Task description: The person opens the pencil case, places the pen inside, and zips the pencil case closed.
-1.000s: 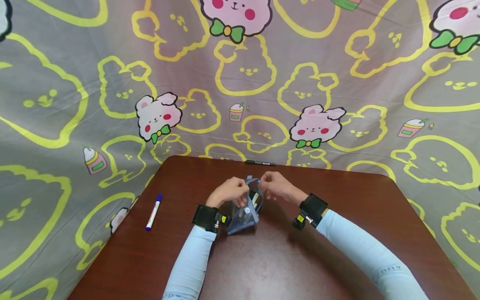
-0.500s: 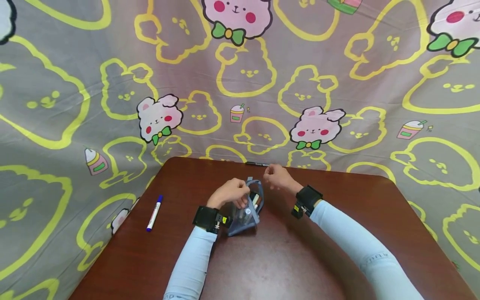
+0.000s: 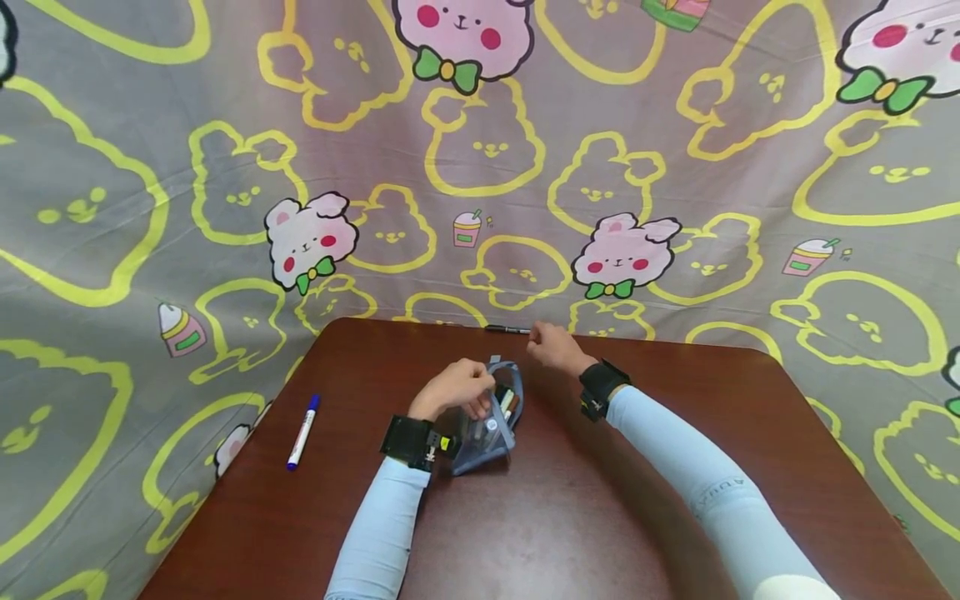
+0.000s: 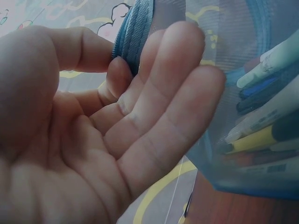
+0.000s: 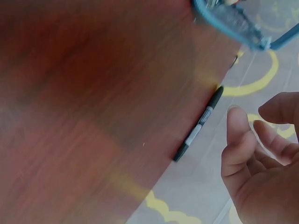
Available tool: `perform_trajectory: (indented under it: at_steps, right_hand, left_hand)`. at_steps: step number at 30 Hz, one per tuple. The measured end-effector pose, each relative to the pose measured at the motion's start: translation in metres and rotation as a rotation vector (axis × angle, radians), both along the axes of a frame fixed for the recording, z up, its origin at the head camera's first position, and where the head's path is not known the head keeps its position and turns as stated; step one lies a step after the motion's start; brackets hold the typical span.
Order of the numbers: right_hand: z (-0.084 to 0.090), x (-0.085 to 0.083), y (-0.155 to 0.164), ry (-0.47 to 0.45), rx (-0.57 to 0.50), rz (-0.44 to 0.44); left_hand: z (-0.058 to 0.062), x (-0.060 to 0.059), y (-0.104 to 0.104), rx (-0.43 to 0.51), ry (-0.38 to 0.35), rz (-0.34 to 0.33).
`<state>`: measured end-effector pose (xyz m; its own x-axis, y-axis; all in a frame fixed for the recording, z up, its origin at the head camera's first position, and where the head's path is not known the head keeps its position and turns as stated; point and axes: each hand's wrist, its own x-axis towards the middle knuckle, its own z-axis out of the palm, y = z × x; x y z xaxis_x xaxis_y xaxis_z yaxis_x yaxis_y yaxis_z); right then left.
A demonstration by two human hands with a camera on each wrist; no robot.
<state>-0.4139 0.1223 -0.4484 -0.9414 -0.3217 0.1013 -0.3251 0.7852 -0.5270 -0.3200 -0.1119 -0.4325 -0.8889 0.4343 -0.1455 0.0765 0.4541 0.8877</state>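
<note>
My left hand (image 3: 456,388) holds up the zippered rim of a see-through blue mesh pencil case (image 3: 480,450), pinching it between thumb and index finger in the left wrist view. The case stands open on the table, and several pens and markers (image 4: 254,140) show inside it. My right hand (image 3: 557,347) is above the table's far side with nothing in it, its fingers loosely bent and the thumb apart. Closest to it is a black marker (image 5: 198,123) with a pale label, lying along the far table edge; the fingers are not seen touching it.
A white marker with a blue cap (image 3: 303,433) lies on the left of the brown table (image 3: 570,517). Directly behind the far edge hangs a grey curtain (image 3: 517,200) with cartoon prints, which also runs along the left and right sides.
My right hand has moved away from the pencil case's rim toward the black marker at the far edge. My left hand keeps its hold on the case.
</note>
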Motion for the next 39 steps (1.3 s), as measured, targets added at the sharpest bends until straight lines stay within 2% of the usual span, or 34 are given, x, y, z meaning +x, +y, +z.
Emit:
perform_trajectory:
  at_steps: [5,10,15,21,25,35,39]
  right_hand:
    - [-0.006,-0.013,-0.001,0.082,0.088,-0.005]
    - [-0.010,-0.019,-0.006,0.126,0.171,-0.020]
    - [-0.017,-0.025,-0.013,0.123,0.243,-0.008]
    - [-0.026,-0.035,-0.017,0.133,0.333,-0.035]
    - [-0.026,-0.040,-0.017,0.160,0.335,-0.041]
    - [-0.028,-0.054,-0.017,0.128,0.370,-0.027]
    - [-0.029,-0.055,-0.017,0.122,0.387,-0.014]
  left_hand:
    - [-0.001,0.001,0.001,-0.001,-0.003,0.001]
    - [0.000,0.001,0.001,0.008,0.000,0.004]
    - [-0.001,0.000,0.000,0.006,-0.002,-0.004]
    - [-0.002,0.001,0.000,0.010,-0.009,0.008]
    - [-0.001,0.002,0.000,0.017,-0.005,0.007]
    - [0.000,0.001,0.000,0.001,-0.001,0.020]
    - [0.000,0.001,0.002,-0.008,0.000,0.021]
